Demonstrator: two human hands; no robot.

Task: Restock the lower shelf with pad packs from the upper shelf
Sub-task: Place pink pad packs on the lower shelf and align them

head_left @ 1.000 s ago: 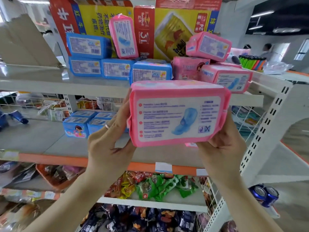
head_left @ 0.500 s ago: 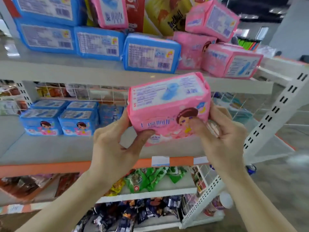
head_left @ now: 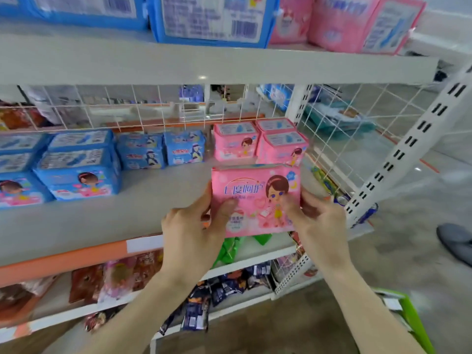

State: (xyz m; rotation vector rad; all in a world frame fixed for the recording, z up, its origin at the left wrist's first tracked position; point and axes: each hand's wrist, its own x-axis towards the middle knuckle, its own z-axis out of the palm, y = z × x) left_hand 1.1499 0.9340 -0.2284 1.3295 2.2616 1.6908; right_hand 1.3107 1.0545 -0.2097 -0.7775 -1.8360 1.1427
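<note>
Brings pink pack (head_left: 255, 200) down to lower shelf (head_left: 102, 221), front face turned outward; holds both ends with left grip (head_left: 189, 231) and right grip (head_left: 319, 221); only needs setting down.

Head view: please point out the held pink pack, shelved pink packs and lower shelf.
held pink pack (head_left: 252, 200), head view, printed front face.
shelved pink packs (head_left: 278, 154), head view, right pack's front.
lower shelf (head_left: 102, 218), head view, bare board.

A pink pad pack (head_left: 251, 192) with a cartoon girl is held upright over the front edge of the lower shelf (head_left: 102, 221) near its right end, in front of three shelved pink packs (head_left: 263, 144).
</note>
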